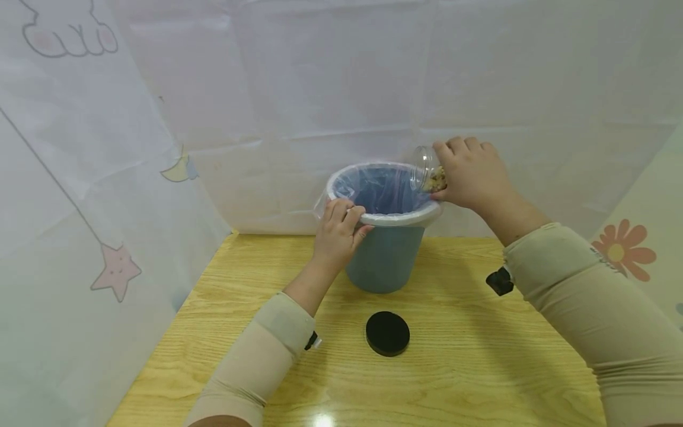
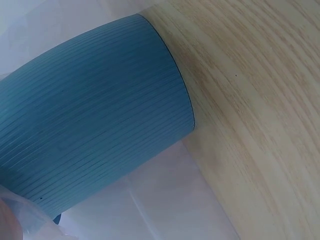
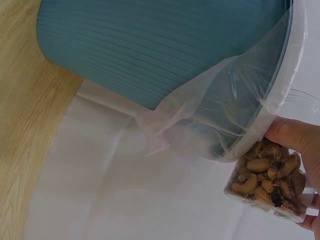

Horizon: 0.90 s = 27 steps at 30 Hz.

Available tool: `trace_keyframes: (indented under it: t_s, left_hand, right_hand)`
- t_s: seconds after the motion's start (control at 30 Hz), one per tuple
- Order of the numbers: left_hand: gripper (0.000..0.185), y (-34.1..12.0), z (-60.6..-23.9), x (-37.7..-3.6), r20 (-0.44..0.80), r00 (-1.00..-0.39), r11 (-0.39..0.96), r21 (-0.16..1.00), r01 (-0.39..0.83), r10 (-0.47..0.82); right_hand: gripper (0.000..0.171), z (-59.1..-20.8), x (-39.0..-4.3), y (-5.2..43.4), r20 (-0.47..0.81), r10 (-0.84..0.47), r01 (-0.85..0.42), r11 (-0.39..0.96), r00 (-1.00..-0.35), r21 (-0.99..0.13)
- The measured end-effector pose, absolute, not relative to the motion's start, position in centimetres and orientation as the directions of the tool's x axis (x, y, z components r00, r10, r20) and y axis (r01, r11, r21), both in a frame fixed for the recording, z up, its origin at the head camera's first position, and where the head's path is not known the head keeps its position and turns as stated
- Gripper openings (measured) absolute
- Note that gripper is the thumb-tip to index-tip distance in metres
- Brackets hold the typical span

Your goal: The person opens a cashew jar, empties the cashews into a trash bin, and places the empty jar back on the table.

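A blue ribbed bin [image 1: 385, 256] [image 2: 95, 135] [image 3: 165, 50] lined with a clear plastic bag stands at the back of the wooden table [image 1: 469, 356]. My left hand [image 1: 341, 228] grips the bin's white rim [image 1: 373, 218] on the near left side. My right hand [image 1: 469, 172] holds a clear jar [image 1: 427, 170] tipped on its side over the bin's right rim, mouth toward the bin. Nuts [image 3: 267, 175] lie inside the jar. A black round lid [image 1: 388, 333] lies flat on the table in front of the bin.
White cloth walls with printed star [image 1: 116, 270], moon and flower [image 1: 621, 252] shapes close in the table at the back and both sides. A small black object [image 1: 499, 280] sits by my right sleeve. Bare wood lies around the lid.
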<state>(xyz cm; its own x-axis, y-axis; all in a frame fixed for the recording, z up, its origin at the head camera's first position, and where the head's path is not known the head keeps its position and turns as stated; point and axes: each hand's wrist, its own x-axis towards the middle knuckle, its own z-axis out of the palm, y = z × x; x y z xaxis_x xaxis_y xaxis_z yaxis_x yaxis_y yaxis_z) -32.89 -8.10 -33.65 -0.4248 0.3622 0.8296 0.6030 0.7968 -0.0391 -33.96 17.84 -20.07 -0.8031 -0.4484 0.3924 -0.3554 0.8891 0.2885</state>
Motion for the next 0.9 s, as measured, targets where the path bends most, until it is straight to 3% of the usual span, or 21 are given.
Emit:
trace_keyframes:
  t_s: [0.5, 0.9]
  left_hand:
    - [0.038, -8.28, -33.67, -32.67, 0.816, -0.449, 0.798, -0.027, 0.602, 0.365]
    - [0.041, -8.21, -33.66, -32.71, 0.828, -0.430, 0.796, -0.033, 0.604, 0.360]
  right_hand:
    - [0.096, -20.50, -34.19, 17.73, 0.419, -0.472, -0.365, 0.877, -0.776, 0.312]
    - [0.097, -20.56, -34.04, 17.61, 0.434, -0.492, -0.373, 0.866, -0.755, 0.333]
